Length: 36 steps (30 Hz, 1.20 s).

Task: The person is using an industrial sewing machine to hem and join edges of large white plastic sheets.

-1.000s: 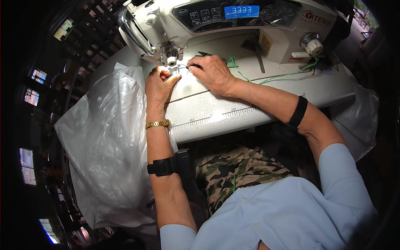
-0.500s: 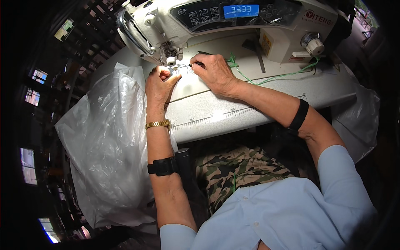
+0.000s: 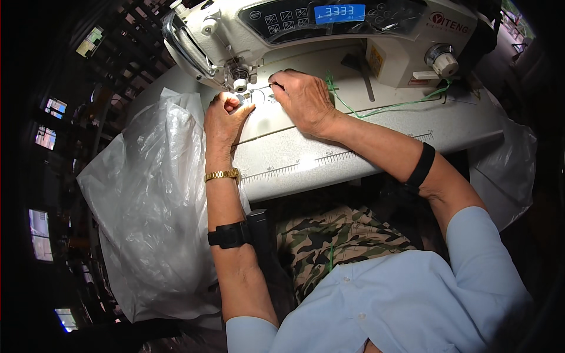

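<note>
A white industrial sewing machine [image 3: 329,38] stands across the top of the view, its lamp lighting the needle area. My left hand [image 3: 225,117] is beside the presser foot [image 3: 247,96], its fingers curled and pinched together. What they pinch, if anything, is too small to make out. To the right of the needle area my right hand [image 3: 306,103] is bent over the machine bed [image 3: 276,117], knuckles up. Its thumb and fingers are closed, and the back of the hand hides what lies inside them.
A large clear plastic bag [image 3: 159,200] hangs over the table's left side. Green string [image 3: 388,109] runs along the bed past my right wrist. A dark flat metal piece [image 3: 366,79] lies near the machine's pillar. A printed ruler [image 3: 329,160] follows the front edge.
My right hand has risen slightly away from the needle area, and the dark thing that showed at its fingertips is out of sight. My left hand has barely moved.
</note>
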Each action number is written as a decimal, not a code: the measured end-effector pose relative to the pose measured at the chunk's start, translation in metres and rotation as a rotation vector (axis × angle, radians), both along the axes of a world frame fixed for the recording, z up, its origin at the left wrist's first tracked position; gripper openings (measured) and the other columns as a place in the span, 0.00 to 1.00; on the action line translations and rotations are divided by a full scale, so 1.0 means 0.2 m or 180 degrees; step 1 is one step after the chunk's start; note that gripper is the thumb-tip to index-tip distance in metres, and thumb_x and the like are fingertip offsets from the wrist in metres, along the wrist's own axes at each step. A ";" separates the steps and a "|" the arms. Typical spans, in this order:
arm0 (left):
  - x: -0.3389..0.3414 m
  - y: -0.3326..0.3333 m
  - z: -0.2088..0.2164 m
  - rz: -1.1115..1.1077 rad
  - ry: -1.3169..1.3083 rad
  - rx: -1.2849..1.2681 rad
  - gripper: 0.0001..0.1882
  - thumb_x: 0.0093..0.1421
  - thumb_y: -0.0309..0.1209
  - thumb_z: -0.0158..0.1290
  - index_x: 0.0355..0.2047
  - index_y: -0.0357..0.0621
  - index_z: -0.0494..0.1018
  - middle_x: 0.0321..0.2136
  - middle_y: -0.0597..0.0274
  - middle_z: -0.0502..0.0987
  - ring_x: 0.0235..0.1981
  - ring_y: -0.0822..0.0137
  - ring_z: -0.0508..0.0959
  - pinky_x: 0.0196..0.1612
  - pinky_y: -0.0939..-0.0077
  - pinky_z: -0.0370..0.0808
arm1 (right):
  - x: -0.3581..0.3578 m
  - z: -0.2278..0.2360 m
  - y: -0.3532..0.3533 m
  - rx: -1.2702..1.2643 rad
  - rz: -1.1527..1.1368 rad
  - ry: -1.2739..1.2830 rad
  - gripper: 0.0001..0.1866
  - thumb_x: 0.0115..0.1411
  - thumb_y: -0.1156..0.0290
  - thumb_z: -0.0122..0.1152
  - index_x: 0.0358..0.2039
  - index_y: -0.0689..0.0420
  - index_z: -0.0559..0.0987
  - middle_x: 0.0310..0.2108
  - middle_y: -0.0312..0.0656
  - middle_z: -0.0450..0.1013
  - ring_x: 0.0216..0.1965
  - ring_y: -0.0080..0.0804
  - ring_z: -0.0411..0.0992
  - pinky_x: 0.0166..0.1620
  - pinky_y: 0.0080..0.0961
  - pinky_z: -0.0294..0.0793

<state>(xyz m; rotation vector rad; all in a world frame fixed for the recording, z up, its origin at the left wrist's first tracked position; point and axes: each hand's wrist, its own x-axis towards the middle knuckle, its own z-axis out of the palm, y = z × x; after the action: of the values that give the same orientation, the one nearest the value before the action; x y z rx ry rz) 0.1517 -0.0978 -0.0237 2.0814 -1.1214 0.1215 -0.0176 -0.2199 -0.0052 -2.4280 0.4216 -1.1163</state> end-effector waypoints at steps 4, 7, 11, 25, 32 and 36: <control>-0.01 0.00 0.00 0.0052 0.0013 0.0061 0.23 0.39 0.38 0.70 0.27 0.38 0.71 0.26 0.58 0.76 0.25 0.66 0.75 0.32 0.74 0.73 | -0.02 0.03 -0.02 -0.0301 -0.0005 0.0157 0.07 0.55 0.73 0.54 0.27 0.62 0.77 0.22 0.51 0.74 0.25 0.46 0.75 0.32 0.36 0.74; -0.01 0.00 0.01 0.0023 0.0061 0.0022 0.22 0.39 0.38 0.70 0.27 0.38 0.72 0.26 0.58 0.76 0.26 0.67 0.75 0.32 0.74 0.73 | -0.03 0.04 -0.05 -0.0458 -0.0065 -0.0121 0.07 0.56 0.73 0.53 0.25 0.62 0.76 0.21 0.49 0.74 0.23 0.44 0.75 0.30 0.35 0.75; -0.02 -0.02 0.02 0.0035 0.0156 0.0054 0.22 0.39 0.37 0.70 0.27 0.38 0.72 0.25 0.58 0.76 0.26 0.67 0.75 0.32 0.75 0.73 | -0.05 0.00 -0.10 -0.0747 -0.0085 0.0913 0.08 0.58 0.72 0.52 0.27 0.62 0.76 0.17 0.47 0.73 0.17 0.39 0.73 0.24 0.32 0.74; -0.01 -0.01 0.01 -0.0067 0.0128 0.0045 0.24 0.38 0.39 0.71 0.27 0.37 0.72 0.25 0.58 0.76 0.25 0.68 0.74 0.33 0.76 0.73 | -0.60 0.23 0.01 -0.1438 -0.0101 0.0798 0.17 0.54 0.61 0.62 0.38 0.61 0.75 0.31 0.45 0.70 0.35 0.35 0.69 0.39 0.30 0.66; -0.14 0.08 0.16 -0.0319 0.0297 0.0027 0.16 0.54 0.33 0.56 0.37 0.30 0.74 0.31 0.45 0.78 0.33 0.58 0.78 0.38 0.70 0.73 | -0.62 0.00 0.19 -0.0763 0.0936 0.0291 0.07 0.56 0.70 0.58 0.33 0.59 0.76 0.32 0.43 0.73 0.36 0.38 0.71 0.41 0.31 0.67; -0.34 0.31 0.43 -0.0735 0.0411 0.0321 0.14 0.59 0.27 0.52 0.44 0.34 0.73 0.38 0.54 0.78 0.39 0.65 0.77 0.44 0.75 0.72 | -0.61 -0.02 0.36 -0.0139 0.1338 0.0068 0.06 0.58 0.73 0.56 0.32 0.61 0.76 0.27 0.45 0.74 0.31 0.41 0.73 0.36 0.31 0.70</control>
<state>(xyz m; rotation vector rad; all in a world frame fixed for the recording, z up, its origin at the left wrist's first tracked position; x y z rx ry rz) 0.0847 -0.0357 0.0619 1.9983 -1.3003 -0.1819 -0.1396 -0.1483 -0.0084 -2.4122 -0.1085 -0.9211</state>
